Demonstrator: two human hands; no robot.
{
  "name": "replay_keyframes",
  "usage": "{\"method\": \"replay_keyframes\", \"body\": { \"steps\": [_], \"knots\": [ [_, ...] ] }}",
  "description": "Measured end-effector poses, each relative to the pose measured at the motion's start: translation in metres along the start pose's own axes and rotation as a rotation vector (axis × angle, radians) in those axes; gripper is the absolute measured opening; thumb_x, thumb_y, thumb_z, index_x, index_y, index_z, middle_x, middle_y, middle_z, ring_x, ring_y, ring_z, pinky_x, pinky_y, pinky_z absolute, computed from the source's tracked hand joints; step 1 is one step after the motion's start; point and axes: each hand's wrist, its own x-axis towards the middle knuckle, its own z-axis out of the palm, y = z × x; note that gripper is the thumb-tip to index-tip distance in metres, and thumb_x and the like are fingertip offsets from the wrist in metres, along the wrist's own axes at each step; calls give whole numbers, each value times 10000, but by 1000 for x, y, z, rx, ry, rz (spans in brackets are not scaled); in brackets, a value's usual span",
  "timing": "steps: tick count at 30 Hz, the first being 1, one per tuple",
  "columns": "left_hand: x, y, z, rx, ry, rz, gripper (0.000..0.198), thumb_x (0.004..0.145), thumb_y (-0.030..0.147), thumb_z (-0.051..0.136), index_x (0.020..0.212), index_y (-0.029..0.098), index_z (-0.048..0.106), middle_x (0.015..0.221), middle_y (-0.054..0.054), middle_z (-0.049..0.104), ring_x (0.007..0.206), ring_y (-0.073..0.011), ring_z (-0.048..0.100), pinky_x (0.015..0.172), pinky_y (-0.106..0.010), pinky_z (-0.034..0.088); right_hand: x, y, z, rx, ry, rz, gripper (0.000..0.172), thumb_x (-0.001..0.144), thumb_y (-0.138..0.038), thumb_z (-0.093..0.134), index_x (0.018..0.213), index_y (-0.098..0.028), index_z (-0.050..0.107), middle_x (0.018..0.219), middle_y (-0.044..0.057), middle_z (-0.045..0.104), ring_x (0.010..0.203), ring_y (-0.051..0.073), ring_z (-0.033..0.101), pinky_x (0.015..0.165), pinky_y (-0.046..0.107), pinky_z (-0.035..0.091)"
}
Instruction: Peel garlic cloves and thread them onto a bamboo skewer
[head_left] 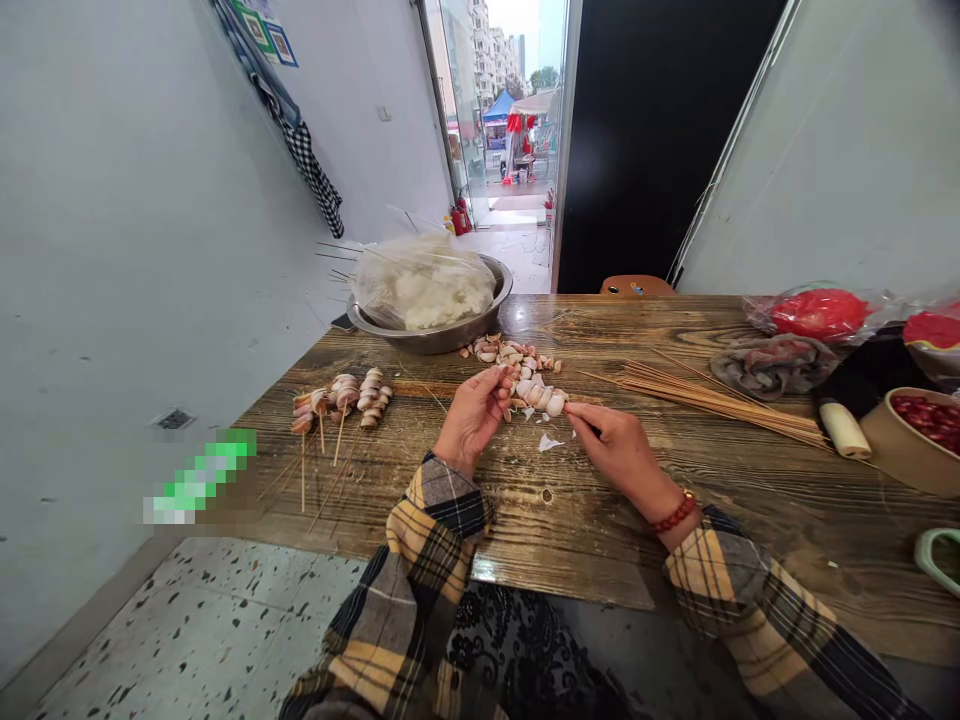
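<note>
Several garlic cloves sit in a row on a skewer (541,396) between my two hands, above the wooden table (525,510). My right hand (619,450) pinches the skewer at the right end of the row. At the left end, my left hand (477,412) has its fingertips closed together on something I cannot make out, perhaps a clove. Loose cloves (499,350) lie in a pile just behind my hands, with bits of white peel (549,442) in front. Filled garlic skewers (343,395) rest at the table's left side.
A metal bowl (431,341) holding a plastic bag with pale contents stands at the back left. Bare skewers (705,393) lie right of my hands. Farther right are a grey cloth (772,366), a red bagged item (821,313) and a tan bowl of red pieces (911,452).
</note>
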Motion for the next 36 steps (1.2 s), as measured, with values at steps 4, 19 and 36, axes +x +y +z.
{"method": "replay_keyframes", "body": {
  "steps": [4, 19, 36],
  "knots": [
    [0, 0, -1, 36, -6, 30, 235, 721, 232, 750, 867, 67, 667, 672, -9, 576, 548, -34, 489, 482, -129, 393, -1, -3, 0, -46, -5, 8, 260, 926, -256, 490, 1045, -211, 716, 1057, 64, 733, 920, 214, 703, 844, 341, 542],
    [-2, -6, 2, 151, 14, 89, 301, 678, 322, 785, 839, 100, 660, 681, -1, 591, 538, -47, 486, 473, -166, 370, -5, -16, 1, -98, 10, 12, 266, 938, -232, 467, 1066, -209, 699, 1079, 63, 725, 926, 206, 694, 847, 323, 527],
    [-3, -22, 8, 371, 43, 155, 274, 694, 363, 750, 625, 134, 617, 628, 0, 581, 579, -71, 497, 540, -192, 352, -2, -19, 3, -66, 54, 19, 279, 942, -239, 449, 1055, -189, 700, 1065, 80, 728, 945, 208, 692, 857, 325, 532]
  ]
}}
